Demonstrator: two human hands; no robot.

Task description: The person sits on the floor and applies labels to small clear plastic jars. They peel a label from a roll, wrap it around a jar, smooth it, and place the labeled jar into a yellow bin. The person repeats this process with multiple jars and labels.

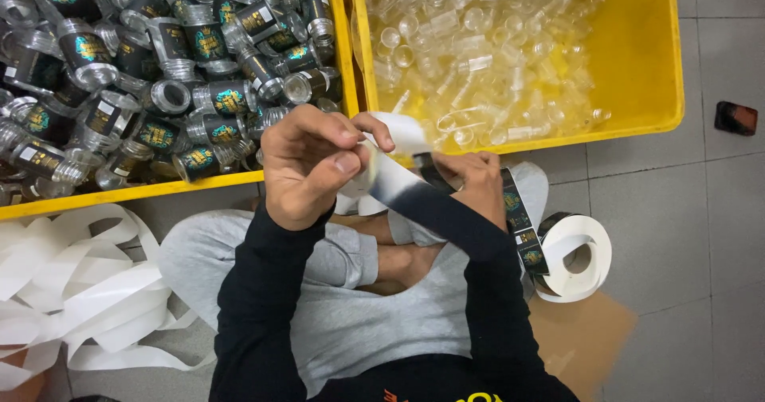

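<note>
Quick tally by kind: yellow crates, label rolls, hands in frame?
Yellow crates: 2, one of labelled jars, one of clear unlabelled jars
Label rolls: 1
Hands: 2, left hand and right hand, both on the label strip
Total: 5

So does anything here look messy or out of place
Mostly the loose white backing strip, heaped in tangled loops on the floor at the person's left. A small dark block also lies alone on the tiles right of the yellow bin.
</note>
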